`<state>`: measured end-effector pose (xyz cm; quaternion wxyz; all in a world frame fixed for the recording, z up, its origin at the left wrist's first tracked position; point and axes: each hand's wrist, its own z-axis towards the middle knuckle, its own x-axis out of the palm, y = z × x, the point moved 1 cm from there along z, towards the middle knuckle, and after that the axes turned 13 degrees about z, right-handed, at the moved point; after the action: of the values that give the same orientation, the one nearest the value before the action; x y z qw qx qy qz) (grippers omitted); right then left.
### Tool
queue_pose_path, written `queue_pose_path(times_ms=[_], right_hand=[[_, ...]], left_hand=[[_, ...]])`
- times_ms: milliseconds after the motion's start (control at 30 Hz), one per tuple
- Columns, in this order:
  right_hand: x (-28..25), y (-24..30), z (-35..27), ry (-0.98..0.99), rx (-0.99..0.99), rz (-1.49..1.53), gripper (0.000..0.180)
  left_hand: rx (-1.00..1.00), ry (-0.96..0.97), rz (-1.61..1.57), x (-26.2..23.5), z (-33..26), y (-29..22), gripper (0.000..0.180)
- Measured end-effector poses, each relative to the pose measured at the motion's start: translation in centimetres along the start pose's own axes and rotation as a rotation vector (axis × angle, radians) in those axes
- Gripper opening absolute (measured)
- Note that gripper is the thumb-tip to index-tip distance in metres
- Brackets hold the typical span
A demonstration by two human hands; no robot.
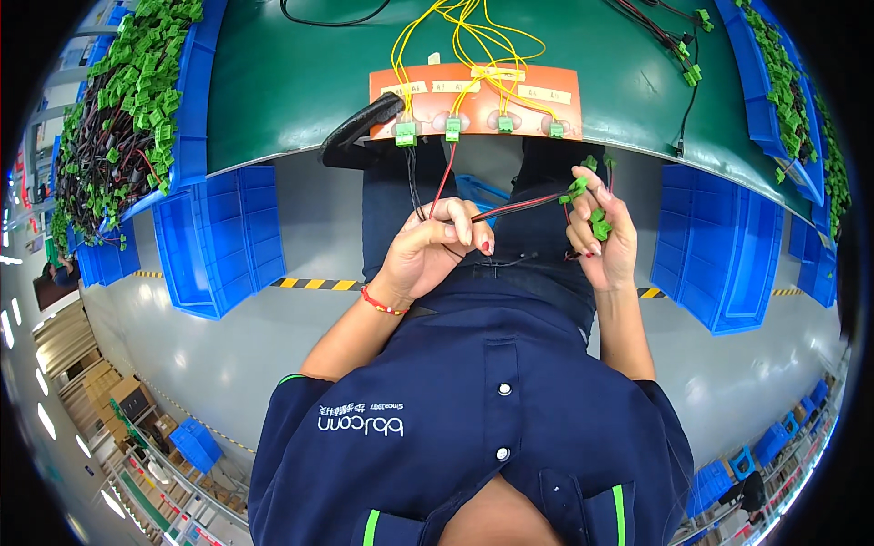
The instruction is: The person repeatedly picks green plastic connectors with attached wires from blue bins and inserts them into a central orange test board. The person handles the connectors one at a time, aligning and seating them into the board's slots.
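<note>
My left hand (435, 247) is closed around a bundle of thin red and black wires (519, 206) that run across to my right hand (604, 238). My right hand pinches a small green plug connector (577, 187) at the wire ends and holds more green connectors (599, 225) in its palm. Both hands hover just below the edge of the green table (291, 82). On that edge sits an orange fixture plate (478, 91) with several green connectors (405, 134) plugged along its front and yellow wires (473, 36) looping out behind. Red and black wires hang from it toward my left hand.
A blue bin (187, 109) full of green connectors and wire harnesses stands at the left; another blue bin (783, 73) of them lies at the right. Stacked blue crates (223, 237) stand under the table on both sides. A black curved tool (360, 127) rests by the fixture.
</note>
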<state>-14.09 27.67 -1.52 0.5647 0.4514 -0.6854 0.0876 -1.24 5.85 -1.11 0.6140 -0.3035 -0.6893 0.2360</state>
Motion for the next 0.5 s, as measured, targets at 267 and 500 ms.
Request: queue_pose_path(times_ms=[267,500], right_hand=[[-0.3,0.3,-0.9,0.308,0.255,0.215,0.059],[0.1,0.4,0.2,0.417,0.170,0.173,0.037]], left_hand=[[0.021,0.071,-0.106,-0.2,0.4,0.5,0.017],[0.016,0.134,-0.137,-0.5,0.3,0.8,0.017]])
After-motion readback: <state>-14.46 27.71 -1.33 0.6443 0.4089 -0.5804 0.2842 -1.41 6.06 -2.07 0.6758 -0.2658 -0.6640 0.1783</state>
